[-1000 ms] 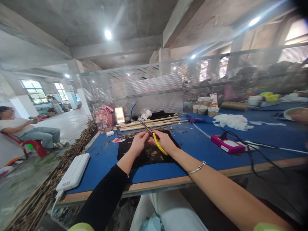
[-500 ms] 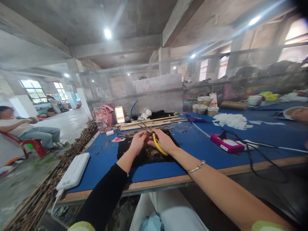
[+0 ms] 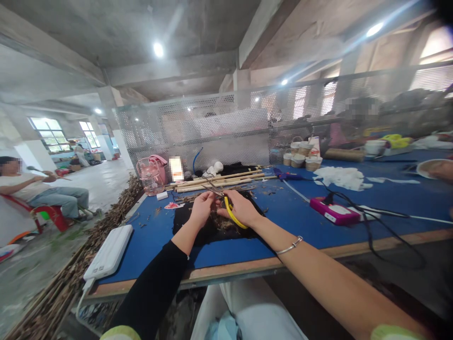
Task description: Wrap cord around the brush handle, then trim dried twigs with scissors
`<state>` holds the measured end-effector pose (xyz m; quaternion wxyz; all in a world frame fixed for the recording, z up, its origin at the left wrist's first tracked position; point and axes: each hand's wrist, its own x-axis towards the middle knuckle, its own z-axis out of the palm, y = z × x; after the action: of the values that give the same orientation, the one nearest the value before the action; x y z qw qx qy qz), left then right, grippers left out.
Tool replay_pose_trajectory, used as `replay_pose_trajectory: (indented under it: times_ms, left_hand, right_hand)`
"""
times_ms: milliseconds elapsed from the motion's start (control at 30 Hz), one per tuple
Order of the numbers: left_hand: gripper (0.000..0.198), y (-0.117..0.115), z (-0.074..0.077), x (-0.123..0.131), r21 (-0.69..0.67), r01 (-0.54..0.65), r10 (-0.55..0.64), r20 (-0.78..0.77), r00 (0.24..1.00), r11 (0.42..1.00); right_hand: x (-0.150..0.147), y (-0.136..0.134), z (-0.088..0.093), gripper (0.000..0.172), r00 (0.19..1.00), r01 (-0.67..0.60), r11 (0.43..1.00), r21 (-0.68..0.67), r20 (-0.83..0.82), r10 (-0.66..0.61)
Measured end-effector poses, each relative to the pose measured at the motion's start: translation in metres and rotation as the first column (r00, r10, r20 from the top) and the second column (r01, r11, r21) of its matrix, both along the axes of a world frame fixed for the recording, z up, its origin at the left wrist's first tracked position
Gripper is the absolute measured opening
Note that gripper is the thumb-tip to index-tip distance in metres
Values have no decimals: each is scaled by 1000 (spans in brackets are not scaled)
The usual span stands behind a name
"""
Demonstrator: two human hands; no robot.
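My right hand (image 3: 242, 208) is closed round yellow-handled scissors (image 3: 231, 215), whose blades point forward and left. Just left of it, my left hand (image 3: 202, 208) has its fingers pinched together near the blades; what they hold is too small to make out. Both hands are over a black cloth (image 3: 201, 234) strewn with brown plant scraps (image 3: 226, 225). Thin brown twigs (image 3: 187, 199) lie right beyond the hands, and several pale sticks (image 3: 219, 183) lie behind those.
On the blue table (image 3: 283, 236) are a white power bank (image 3: 108, 251) at left, a pink bottle (image 3: 153, 174), a purple power strip (image 3: 333, 211) with cables, white fluff (image 3: 343, 178), a blue glue gun (image 3: 288, 175) and small pots (image 3: 313, 163). Another person (image 3: 46, 184) sits at far left.
The scissors' blades sit slightly differently, and my hands stay nearly in place. At far left, the seated person's hands and the thing in them have shifted.
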<state>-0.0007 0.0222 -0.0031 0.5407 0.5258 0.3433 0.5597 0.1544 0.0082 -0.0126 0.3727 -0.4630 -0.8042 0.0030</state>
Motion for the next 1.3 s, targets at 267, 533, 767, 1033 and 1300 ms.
replay_pose_trajectory:
  times_ms: [267,533,767,1033,1300]
  left_hand:
    - [24,3,-4,-2,122,-28,51,-188,981,992]
    - [23,5,-5,-5,205,-132,185,-268,946,970]
    - [19,9,-2,-1,64,-223,228,-76,971,973]
    - [14,2,1,0,68,-86,90,-63,994,994]
    - [2,-2,1,5,102,-79,95,-160,983,992]
  right_hand:
    - [1,6,-3,57,1000,-27,1000,-10,2,27]
    - [2,5,1,50,999,-44,999,-19,-24,44]
    - [1,4,-1,50,999,38,999,-33,-26,-39]
    - [0,7,-6,61,1000,1,1000,-28,26,0]
    - [0,6,-6,59,1000,-27,999,-31,10,27]
